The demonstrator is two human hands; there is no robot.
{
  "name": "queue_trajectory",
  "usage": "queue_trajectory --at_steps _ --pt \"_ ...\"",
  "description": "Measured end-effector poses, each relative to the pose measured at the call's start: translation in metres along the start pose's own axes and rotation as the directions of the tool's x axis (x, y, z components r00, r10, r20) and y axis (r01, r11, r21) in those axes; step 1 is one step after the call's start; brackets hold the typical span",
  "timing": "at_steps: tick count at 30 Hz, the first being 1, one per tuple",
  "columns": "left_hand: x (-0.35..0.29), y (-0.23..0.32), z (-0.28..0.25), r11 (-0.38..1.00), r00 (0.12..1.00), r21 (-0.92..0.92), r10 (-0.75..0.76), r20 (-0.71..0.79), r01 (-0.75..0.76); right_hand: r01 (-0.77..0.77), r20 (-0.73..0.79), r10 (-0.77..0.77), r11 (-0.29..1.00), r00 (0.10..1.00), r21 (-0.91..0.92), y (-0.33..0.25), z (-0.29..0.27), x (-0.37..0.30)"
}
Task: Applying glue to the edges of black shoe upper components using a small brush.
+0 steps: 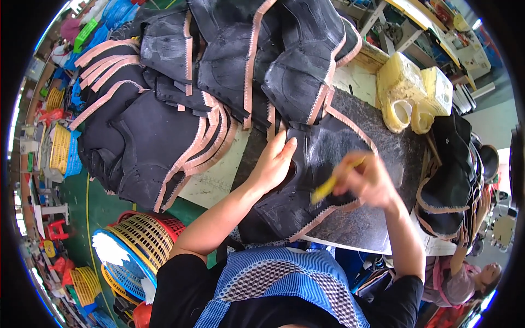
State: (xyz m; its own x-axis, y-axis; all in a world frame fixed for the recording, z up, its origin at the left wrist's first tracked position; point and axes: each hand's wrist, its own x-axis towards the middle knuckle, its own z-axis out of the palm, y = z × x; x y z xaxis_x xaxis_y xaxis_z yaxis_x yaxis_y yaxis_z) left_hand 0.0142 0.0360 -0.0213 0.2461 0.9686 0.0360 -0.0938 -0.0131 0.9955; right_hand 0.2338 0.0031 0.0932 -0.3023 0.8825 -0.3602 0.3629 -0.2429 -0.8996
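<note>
A black leather-like piece [336, 139] with a pink zigzag-cut edge lies in front of me on a dark work board [355, 232]. My left hand [273, 164] grips this piece by its left part, the thumb on top and some fingers hidden. Closed around a yellow brush [324, 190], my right hand [363, 177] is over the piece's right half, blurred by motion. The brush tip is at or just above the black surface; contact cannot be made out. Several similar black pieces [229, 71] with pink edges overlap beyond my hands, some with whitish smears.
More black pieces [145, 136] are piled at the left. Two cut plastic jugs [402, 76], coated in yellowish residue, stand at the far right. Black parts [448, 175] hang over the right side, near another person [459, 279]. Stacked plastic baskets [139, 238] stand at lower left.
</note>
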Motion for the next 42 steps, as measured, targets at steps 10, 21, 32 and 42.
queue_trajectory --at_steps 10,21,32,42 --pt "-0.002 0.009 -0.001 0.993 1.0 0.115 -0.003 0.029 0.0 -0.02 -0.051 0.021 1.0 0.998 0.007 0.0 -0.022 -0.019" --pt "-0.005 0.004 -0.001 0.984 1.0 0.176 -0.03 0.007 0.028 0.207 -0.682 -0.203 0.975 0.702 -0.077 0.038 -0.054 0.026" --pt "-0.003 0.015 0.0 0.995 0.999 0.091 -0.038 0.001 0.037 0.035 -0.791 -0.345 0.924 0.505 -0.38 0.031 -0.154 -0.007" --pt "-0.003 0.014 0.002 0.988 0.983 -0.029 -0.155 -0.103 0.152 0.403 -0.867 0.01 0.883 0.498 0.241 0.111 -0.191 0.019"
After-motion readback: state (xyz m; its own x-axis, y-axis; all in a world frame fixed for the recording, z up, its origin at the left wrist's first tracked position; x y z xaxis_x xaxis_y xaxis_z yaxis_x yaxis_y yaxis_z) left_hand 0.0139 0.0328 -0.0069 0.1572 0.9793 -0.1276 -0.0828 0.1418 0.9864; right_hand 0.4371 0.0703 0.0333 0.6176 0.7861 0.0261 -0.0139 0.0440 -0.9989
